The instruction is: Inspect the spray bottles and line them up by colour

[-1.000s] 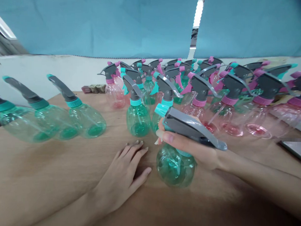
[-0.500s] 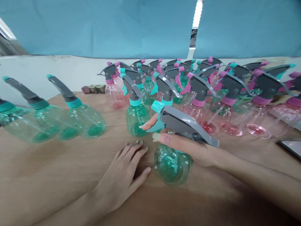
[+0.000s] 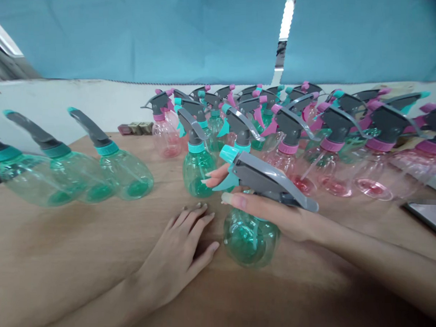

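My right hand (image 3: 273, 210) is wrapped round the neck of a green spray bottle (image 3: 251, 238) with a grey head and teal nozzle. Its thumb lies along the near side of the head, and fingertips show by the teal trigger (image 3: 226, 182). The bottle tilts, its base turned partly toward me. Flat on the wooden table (image 3: 104, 245), my left hand (image 3: 181, 250) rests with fingers spread and holds nothing, just left of that bottle. Another green spray bottle (image 3: 198, 170) stands upright right behind my fingertips.
Several green spray bottles (image 3: 126, 174) stand in a row at the left. Many pink spray bottles (image 3: 284, 154) and green ones crowd the back and right. Small blocks (image 3: 135, 128) lie at the back edge. A dark flat device (image 3: 427, 216) is at the right edge.
The fingers of my right hand by the trigger have shifted slightly, showing a little more of their tips. My left hand and the standing bottles stay where they were.
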`<state>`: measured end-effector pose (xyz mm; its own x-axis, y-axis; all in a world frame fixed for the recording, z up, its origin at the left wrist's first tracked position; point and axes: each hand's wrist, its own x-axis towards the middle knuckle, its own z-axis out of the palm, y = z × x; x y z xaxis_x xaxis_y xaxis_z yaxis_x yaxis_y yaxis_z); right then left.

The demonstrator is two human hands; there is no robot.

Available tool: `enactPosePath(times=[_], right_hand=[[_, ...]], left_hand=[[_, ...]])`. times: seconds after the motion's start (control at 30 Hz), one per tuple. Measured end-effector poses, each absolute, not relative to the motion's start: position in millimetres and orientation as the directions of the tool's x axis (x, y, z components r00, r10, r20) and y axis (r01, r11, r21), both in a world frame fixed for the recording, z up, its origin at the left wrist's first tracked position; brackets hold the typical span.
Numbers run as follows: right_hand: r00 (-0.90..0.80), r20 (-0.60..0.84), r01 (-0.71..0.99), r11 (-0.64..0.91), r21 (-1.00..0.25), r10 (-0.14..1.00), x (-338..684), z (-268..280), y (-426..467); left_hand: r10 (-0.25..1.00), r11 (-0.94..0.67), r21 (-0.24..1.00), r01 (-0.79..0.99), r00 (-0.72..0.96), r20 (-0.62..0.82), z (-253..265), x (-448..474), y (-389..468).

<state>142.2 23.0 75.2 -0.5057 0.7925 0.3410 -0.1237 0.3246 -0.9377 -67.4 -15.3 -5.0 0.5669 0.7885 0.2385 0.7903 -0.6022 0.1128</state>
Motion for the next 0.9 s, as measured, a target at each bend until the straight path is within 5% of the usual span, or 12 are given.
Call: enactPosePath(times=[0.9], right_hand=[[-0.516, 0.347, -0.212, 0.275, -0.938, 0.783, 142.9, 71.4, 22.8]], left_hand=[[0.794, -0.594, 0.132, 0.793, 0.553, 0.252, -4.9, -68.0, -15.1]])
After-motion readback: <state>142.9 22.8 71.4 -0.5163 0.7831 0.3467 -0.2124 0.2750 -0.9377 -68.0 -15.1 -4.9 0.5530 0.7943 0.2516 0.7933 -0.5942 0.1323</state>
